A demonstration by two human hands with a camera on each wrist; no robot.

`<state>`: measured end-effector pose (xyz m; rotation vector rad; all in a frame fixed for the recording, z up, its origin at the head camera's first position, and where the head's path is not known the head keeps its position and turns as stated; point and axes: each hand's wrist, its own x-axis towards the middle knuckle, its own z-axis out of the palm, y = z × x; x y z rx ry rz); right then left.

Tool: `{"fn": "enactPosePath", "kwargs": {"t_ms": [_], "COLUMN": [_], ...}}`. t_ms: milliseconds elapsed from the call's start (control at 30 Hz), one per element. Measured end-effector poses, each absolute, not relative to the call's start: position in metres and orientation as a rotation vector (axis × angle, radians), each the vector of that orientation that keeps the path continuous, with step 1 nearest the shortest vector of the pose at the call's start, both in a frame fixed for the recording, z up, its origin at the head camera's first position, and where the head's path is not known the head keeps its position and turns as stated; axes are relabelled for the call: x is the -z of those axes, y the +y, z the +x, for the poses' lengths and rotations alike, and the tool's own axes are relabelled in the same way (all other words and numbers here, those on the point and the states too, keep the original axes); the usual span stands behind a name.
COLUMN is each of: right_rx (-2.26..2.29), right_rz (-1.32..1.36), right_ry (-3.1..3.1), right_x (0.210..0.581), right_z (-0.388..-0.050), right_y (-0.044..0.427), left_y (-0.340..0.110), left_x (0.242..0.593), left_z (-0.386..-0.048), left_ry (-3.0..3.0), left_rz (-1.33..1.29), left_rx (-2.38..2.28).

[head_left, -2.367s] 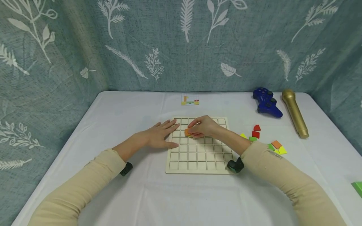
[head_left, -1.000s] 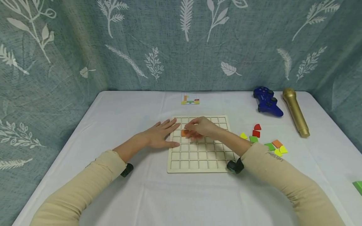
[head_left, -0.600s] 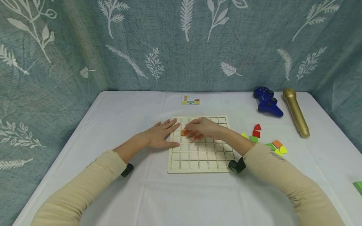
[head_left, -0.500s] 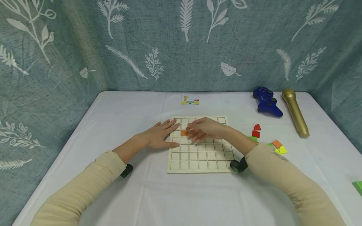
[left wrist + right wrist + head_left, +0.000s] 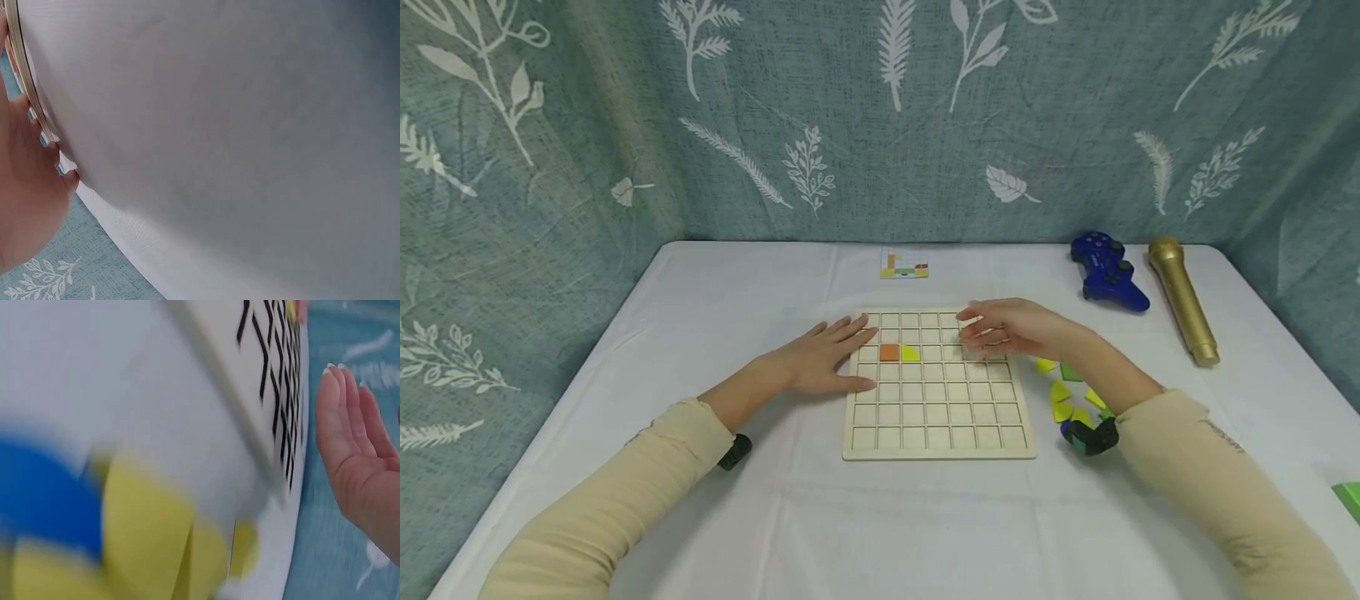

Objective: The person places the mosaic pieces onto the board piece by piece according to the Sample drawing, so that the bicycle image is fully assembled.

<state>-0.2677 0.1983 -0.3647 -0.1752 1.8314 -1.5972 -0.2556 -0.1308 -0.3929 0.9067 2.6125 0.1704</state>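
The pale gridded board lies on the white table. An orange square tile and a yellow quarter-round tile sit side by side in its cells. My left hand rests with spread fingers on the board's left edge; in the left wrist view the hand lies against that edge. Above the board's right side hangs my right hand, holding nothing. The right wrist view shows this hand with its fingers nearly straight, beyond blurred yellow pieces and a blue one.
Yellow tiles and a green tile lie right of the board, partly hidden by the right forearm. A blue game controller and a gold microphone are at the back right. A small pattern card lies behind the board.
My right hand has left the orange tile and moved right, uncovering the yellow tile beside it. The right forearm now covers the red tiles. My left hand has stayed in place.
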Motion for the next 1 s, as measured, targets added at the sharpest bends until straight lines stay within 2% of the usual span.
{"fn": "enactPosePath", "kwargs": {"t_ms": [500,1000], "right_rx": [1.762,1.531], "right_rz": [-0.001,-0.012], "right_ry": [1.950,2.131], "right_x": [0.362,0.373], "right_z": [-0.256,-0.235], "right_y": [0.296,0.357], "left_y": [-0.132,-0.132], "left_x": [0.394,0.397], "left_z": [-0.263,-0.265], "left_ry": [2.596,2.605], "left_rz": [0.890,0.901], "left_rx": [-0.144,-0.188]}}
